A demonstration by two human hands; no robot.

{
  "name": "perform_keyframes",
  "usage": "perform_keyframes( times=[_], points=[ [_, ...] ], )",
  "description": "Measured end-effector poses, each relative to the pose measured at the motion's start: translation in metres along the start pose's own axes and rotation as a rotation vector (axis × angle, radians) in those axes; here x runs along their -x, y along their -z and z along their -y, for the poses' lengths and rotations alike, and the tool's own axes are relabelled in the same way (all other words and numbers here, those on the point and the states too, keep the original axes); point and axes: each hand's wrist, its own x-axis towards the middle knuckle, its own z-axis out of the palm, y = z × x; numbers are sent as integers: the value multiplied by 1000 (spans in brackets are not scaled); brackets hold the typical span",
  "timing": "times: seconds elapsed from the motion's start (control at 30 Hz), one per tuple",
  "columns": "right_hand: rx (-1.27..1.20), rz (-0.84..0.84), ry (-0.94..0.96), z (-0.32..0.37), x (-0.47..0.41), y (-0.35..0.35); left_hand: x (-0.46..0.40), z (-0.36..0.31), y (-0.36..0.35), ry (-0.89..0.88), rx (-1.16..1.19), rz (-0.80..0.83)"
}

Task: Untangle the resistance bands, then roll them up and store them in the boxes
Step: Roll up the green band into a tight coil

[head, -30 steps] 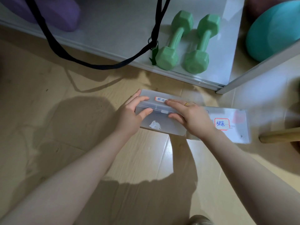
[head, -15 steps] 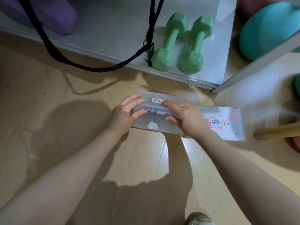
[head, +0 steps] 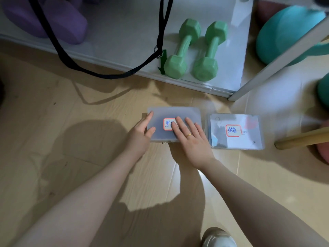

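1. Landmark: frosted plastic box (head: 175, 113), lying flat on the wooden floor (head: 53, 139) with its lid closed. Its long axis runs left to right across the view. A red-bordered label (head: 167, 124) with blue handwriting sits on the lid, partly covered by fingers.

2. Left hand (head: 140, 132): at the left end of this box, fingers lying straight along the left side of the lid, thumb on the lid near the front edge. It appears to steady the box rather than clasp it.

3. Right hand (head: 191, 138): laid flat on the lid right of the label, fingers spread and straight, pressing down. A gold ring (head: 189, 135) sits on one finger.

4. Second box (head: 235, 132): just beside the landmark box on its right, also flat, bearing its own red-bordered label. Dark contents show faintly through it; what they are cannot be told.

5. Black resistance band (head: 106, 74): beyond the landmark box and to its left, hanging from above and sagging in a loop at the edge of a white shelf base (head: 124, 41). It lies well apart from both hands; the left hand is the nearer.

6. Green dumbbells (head: 194, 50): a pair on the shelf base, directly beyond the landmark box.

7. Judgement: the box under the hands looks settled, and the hanging band is not yet stored. Reaching it calls for a move forward and leftward.
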Motion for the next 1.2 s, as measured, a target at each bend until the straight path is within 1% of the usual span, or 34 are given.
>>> perform_keyframes(
  times=[0.03, 0.07, 0.1, 0.13, 0.17, 0.2, 0.23, 0.27, 0.3, 0.4, 0.43, 0.57, 0.67, 0.8, 0.87, 1.0, 1.07, 1.17, 1.2],
  points=[
    [-64, 39, 10, -5, 1, 4, 3, -6, -1, -61, -206, -64],
    [-118, 59, 5, -13, 5, 9, 6, -13, -4, -206, -456, -160],
    [-140, 60, -21, -23, 11, 13, 10, -15, -10, -398, -666, -234],
    [-138, 58, -63, -34, 19, 16, 13, -18, -18, -553, -821, -217],
    [-120, 62, -112, -46, 29, 20, 15, -22, -26, -642, -928, -162],
    [-97, 83, -162, -58, 40, 22, 13, -22, -34, -648, -1016, -58],
    [-63, 113, -208, -68, 51, 23, 14, -23, -42, -585, -1094, 18],
    [-15, 127, -249, -76, 60, 23, 14, -22, -49, -524, -1136, 41],
    [33, 129, -287, -83, 67, 22, 13, -21, -54, -485, -1163, 36],
    [95, 127, -335, -98, 74, 12, 8, -14, -65, -612, -1211, -88],
    [106, 120, -324, -100, 74, 10, 7, -17, -66, -616, -1219, -101],
    [89, 52, -331, -100, 60, 1, -2, -29, -68, -628, -1215, -67],
    [52, 3, -367, -104, 41, -5, -28, -34, -68, -703, -1171, -69],
    [18, 1, -379, -120, 17, -7, -59, -44, -65, -789, -1086, -98],
    [1, -4, -388, -126, 7, -5, -70, -47, -64, -790, -1087, -75],
    [-71, 25, -424, -126, -2, 2, -86, -55, -68, -727, -1152, -44],
    [-58, 53, -405, -127, -3, 5, -89, -63, -68, -649, -1211, 9],
    [-68, 120, -410, -129, -2, 6, -88, -78, -68, -450, -1320, 154],
    [-68, 146, -417, -130, -3, 6, -88, -85, -68, -414, -1345, 166]
  ],
)
